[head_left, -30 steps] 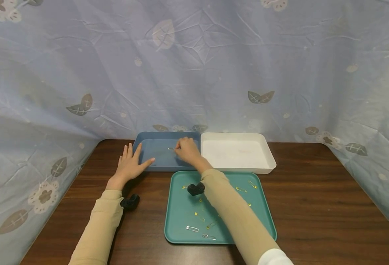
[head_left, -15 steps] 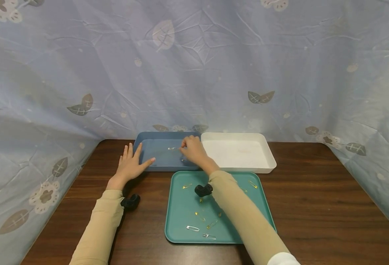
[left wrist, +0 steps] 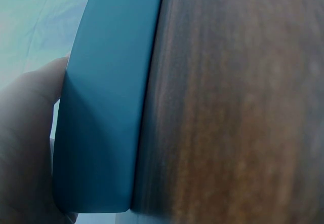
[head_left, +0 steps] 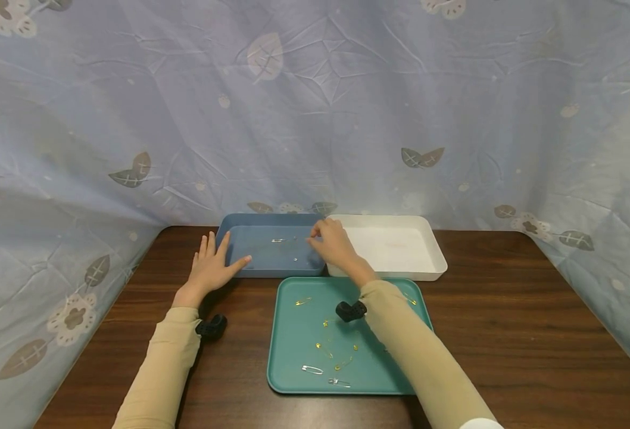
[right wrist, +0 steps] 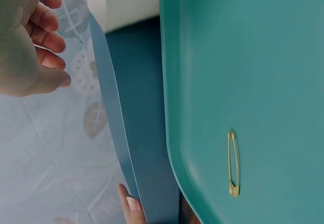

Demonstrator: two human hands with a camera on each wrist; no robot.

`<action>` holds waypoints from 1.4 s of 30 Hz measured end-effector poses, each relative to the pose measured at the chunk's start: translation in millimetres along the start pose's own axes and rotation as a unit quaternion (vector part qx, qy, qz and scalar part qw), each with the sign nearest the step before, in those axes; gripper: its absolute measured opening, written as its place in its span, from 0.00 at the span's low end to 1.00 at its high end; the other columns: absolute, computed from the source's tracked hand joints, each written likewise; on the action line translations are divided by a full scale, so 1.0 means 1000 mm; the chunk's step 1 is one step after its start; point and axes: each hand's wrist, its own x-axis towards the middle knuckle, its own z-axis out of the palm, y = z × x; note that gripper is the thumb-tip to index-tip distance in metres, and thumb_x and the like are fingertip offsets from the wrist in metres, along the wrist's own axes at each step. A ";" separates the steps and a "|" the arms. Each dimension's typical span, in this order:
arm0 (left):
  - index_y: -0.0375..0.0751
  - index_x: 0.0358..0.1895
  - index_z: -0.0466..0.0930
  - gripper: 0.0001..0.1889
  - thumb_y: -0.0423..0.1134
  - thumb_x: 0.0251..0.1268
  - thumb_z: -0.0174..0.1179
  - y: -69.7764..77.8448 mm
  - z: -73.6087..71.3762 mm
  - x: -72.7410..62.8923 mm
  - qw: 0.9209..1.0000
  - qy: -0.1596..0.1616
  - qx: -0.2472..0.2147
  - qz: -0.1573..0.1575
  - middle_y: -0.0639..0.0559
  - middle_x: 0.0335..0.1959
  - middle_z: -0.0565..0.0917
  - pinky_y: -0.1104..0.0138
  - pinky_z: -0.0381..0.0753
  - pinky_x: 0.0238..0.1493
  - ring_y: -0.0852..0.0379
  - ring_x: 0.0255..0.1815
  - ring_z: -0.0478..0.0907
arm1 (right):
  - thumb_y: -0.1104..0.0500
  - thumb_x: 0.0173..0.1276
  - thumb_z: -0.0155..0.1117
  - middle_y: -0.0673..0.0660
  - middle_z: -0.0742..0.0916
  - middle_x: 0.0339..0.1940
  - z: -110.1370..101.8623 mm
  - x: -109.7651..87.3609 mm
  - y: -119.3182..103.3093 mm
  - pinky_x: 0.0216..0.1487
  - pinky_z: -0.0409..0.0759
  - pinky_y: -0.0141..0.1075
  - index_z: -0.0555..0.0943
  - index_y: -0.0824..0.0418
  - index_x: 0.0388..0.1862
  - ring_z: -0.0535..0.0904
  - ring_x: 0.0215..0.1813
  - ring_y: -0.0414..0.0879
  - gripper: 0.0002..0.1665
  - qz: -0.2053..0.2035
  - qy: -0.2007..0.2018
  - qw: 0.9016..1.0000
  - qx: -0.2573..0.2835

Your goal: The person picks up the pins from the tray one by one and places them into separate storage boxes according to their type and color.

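My left hand (head_left: 210,271) lies with its fingers spread at the left end of the blue tray (head_left: 261,273), touching its rim. In the left wrist view, that hand (left wrist: 28,138) is against the tray's outer wall. Over the right end of the blue tray, beside the white tray (head_left: 424,275), hovers my right hand (head_left: 336,243). Its fingers (right wrist: 48,41) are loosely bent, and nothing shows between them. Inside the blue tray lie a silver safety pin (head_left: 278,241) and other small bits of metal. Gold safety pins (right wrist: 233,163) are spread over the green tray (head_left: 280,333).
Two silver safety pins, one (head_left: 312,370) left of the other (head_left: 339,382), lie near the green tray's front edge. My right forearm (head_left: 427,351) hides the tray's right part. A patterned curtain (head_left: 315,119) hangs behind the brown wooden table (head_left: 535,322).
My right hand has drawn back to the right, from over the safety pin in the blue tray toward the white tray, uncovering more metal bits. My left hand has stayed put.
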 end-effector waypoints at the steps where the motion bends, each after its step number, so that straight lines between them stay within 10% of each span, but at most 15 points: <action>1: 0.44 0.80 0.36 0.53 0.73 0.63 0.46 0.000 0.000 0.000 1.000 0.001 0.000 0.000 0.30 0.78 0.29 0.31 0.37 0.71 0.29 0.78 0.28 | 0.54 0.69 0.64 0.58 0.81 0.41 -0.002 -0.001 0.002 0.48 0.74 0.44 0.80 0.61 0.40 0.72 0.46 0.53 0.11 -0.002 0.003 1.000 0.000; 42: 0.45 0.80 0.35 0.53 0.74 0.63 0.45 -0.003 0.002 0.004 1.000 -0.002 -0.002 0.003 0.32 0.78 0.27 0.30 0.35 0.70 0.30 0.78 0.26 | 0.58 0.65 0.68 0.55 0.79 0.36 -0.038 -0.118 0.026 0.45 0.70 0.41 0.78 0.59 0.37 0.69 0.41 0.47 0.08 -0.072 0.010 0.996 0.043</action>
